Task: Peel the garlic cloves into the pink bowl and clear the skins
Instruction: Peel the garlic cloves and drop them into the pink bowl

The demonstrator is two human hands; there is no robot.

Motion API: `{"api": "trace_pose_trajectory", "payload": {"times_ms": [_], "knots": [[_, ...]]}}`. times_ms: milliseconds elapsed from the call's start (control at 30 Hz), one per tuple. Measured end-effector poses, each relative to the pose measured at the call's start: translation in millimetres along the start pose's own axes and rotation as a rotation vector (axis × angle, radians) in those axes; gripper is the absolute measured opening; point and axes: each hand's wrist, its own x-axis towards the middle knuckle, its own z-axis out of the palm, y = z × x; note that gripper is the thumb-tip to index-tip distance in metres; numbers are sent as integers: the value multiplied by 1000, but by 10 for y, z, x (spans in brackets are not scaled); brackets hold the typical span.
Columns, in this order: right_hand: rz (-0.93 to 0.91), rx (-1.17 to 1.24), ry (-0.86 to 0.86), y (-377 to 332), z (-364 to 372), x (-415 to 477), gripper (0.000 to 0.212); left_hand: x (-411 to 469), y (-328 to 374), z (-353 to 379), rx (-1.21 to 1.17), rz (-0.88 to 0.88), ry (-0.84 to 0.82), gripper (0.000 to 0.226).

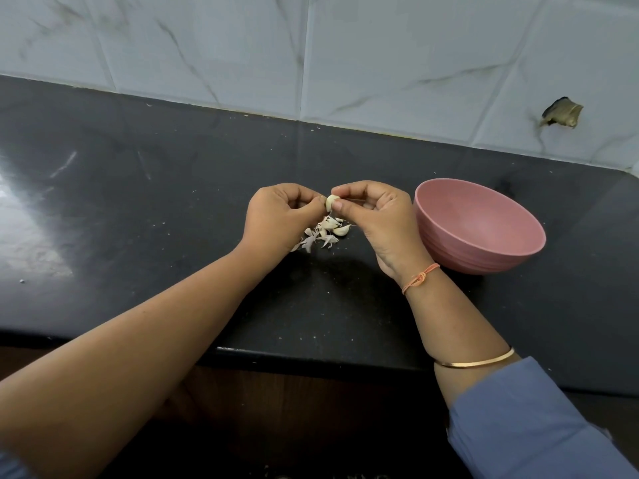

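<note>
A pale garlic clove (pixel 331 202) is held above the black counter between both hands. My left hand (pixel 276 219) pinches its left side with curled fingers. My right hand (pixel 373 216) pinches its right side with thumb and forefinger. Below them on the counter lies a small heap of garlic skins (pixel 316 238) with another clove (pixel 340 230) among them. The pink bowl (pixel 435 205) stands just right of my right hand; no clove shows in the part of its inside that I can see.
The black counter (pixel 138 202) runs to a tiled wall (pixel 311 46) at the back, which has a chipped hole (pixel 562 112) at the right. The counter's front edge (pixel 311 357) lies under my forearms.
</note>
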Motion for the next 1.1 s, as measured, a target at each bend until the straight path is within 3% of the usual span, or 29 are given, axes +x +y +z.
{"api": "trace_pose_trajectory", "payload": {"times_ms": [300,533,700,1100], "knots": [[112,224,-11,-29,-15,-7,15,11,-19,5,-29,-61,41,14],[156,176,22,-30,-14,-14,13,-10,-14,5,-6,-31,16,31],[114,159,69,-32,-18,-7,12,-18,-3,19,-9,-15,-35,9],[70,112,38,0,-15,-15,12,-20,-14,-5,25,37,-67,6]]}}
